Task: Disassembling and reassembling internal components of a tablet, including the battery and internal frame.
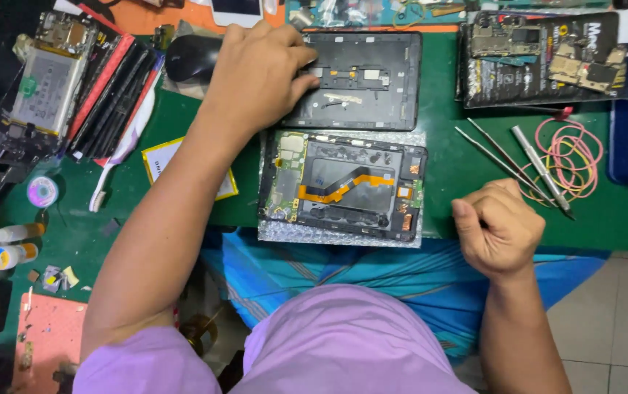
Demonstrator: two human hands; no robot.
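Head view: the left hand point(259, 69) reaches to the upper middle of the frame and rests on the left edge of a dark back cover point(361, 80), a flat black panel lying on the green table point(474, 190). Its fingers point(301, 82) are curled together, tips pressing the cover's upper left corner; whether they pinch anything small there cannot be told.

Just below the cover, in the centre of the frame, lies an opened tablet body point(343, 186) on a sheet of bubble wrap point(339, 235), showing a green circuit board on its left side and an orange ribbon cable across the middle. Neither hand touches it.

The right hand point(498, 228) hovers at the table's near edge, right of the tablet body, closed into a loose fist with the fingers folded together; nothing shows inside it.

Further right lie metal tweezers point(500, 157), a screwdriver point(544, 169) and a heap of pink rubber bands point(573, 157). A black mouse point(191, 57) sits in the upper left beside the left hand, and a stack of phone parts point(73, 87) fills the far left corner.
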